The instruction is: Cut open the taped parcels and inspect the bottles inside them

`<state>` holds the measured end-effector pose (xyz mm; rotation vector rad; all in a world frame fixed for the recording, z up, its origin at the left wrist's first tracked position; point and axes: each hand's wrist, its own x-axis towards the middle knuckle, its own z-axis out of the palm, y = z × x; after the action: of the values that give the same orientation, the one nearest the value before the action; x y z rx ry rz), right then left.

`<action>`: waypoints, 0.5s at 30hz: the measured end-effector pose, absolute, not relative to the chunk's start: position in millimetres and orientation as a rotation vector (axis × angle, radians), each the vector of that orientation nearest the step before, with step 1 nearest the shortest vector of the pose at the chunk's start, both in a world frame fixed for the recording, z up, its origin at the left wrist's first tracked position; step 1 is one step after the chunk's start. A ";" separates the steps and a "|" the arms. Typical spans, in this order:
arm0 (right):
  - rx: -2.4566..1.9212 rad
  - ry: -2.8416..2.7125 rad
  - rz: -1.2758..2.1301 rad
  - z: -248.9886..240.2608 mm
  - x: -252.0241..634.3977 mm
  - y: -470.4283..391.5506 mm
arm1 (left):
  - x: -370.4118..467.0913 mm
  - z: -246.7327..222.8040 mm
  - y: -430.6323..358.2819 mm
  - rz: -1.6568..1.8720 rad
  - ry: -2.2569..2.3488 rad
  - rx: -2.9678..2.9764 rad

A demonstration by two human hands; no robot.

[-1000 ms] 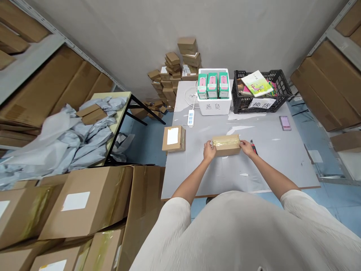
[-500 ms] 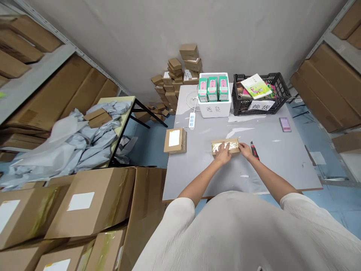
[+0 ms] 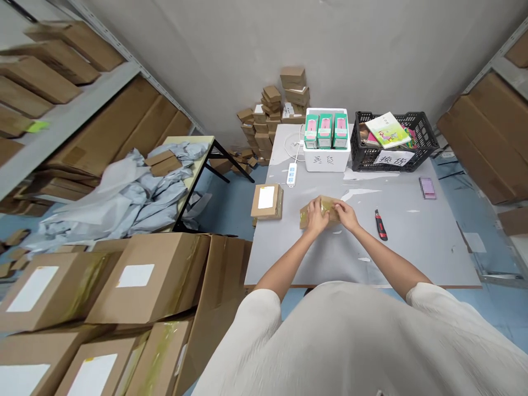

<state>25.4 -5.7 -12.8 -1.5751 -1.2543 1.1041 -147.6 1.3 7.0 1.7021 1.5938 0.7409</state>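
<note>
A small cardboard box (image 3: 305,216) with shiny tape across it is held between my two hands over the grey table. My left hand (image 3: 317,217) grips its near side, fingers over the top. At its right end my right hand (image 3: 346,214) is closed on the edge of the box. To the right of my right hand lies a red and black utility knife (image 3: 381,225). A second cardboard box (image 3: 267,201) with a white label sits at the table's left edge, apart from my hands.
Behind stand a white foam box (image 3: 327,161) with green-and-pink cartons and a black crate (image 3: 423,146) holding books. A power strip (image 3: 291,174) and a phone-like pixelated object (image 3: 428,188) lie on the table (image 3: 421,253). Large cartons (image 3: 144,302) are stacked at left.
The box has been turned and tilted in my hands, no longer lying flat. My right hand has shifted away from the knife. The camera view has swung slightly left.
</note>
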 end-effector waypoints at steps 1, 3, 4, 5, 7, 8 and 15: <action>-1.615 -1.263 1.065 -13.1 23.4 -5.1 | -156.2 6.4 1.4 0.758 1.604 1.700; -1.727 -1.248 1.014 -15.3 21.0 -4.7 | -173.7 3.8 0.7 0.793 1.640 1.681; -1.771 -1.232 1.027 -16.4 19.6 -4.9 | -182.0 2.2 0.1 0.803 1.672 1.658; -1.790 -1.224 1.070 -17.2 17.7 -5.3 | -189.7 0.6 -0.5 0.806 1.711 1.624; -1.739 -1.254 1.186 -17.0 11.5 -6.7 | -202.6 -2.0 -1.6 0.799 1.784 1.542; -1.694 -1.282 1.228 -16.1 7.5 -7.6 | -207.6 -3.0 -1.9 0.795 1.805 1.504; -1.676 -1.282 1.141 -7.2 1.2 -10.8 | -208.4 -6.0 -1.1 0.854 1.680 1.355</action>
<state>1.2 -10.8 -7.2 -1.6762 -1.2821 1.1408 -208.4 -1.1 -6.0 1.3548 1.6800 0.8535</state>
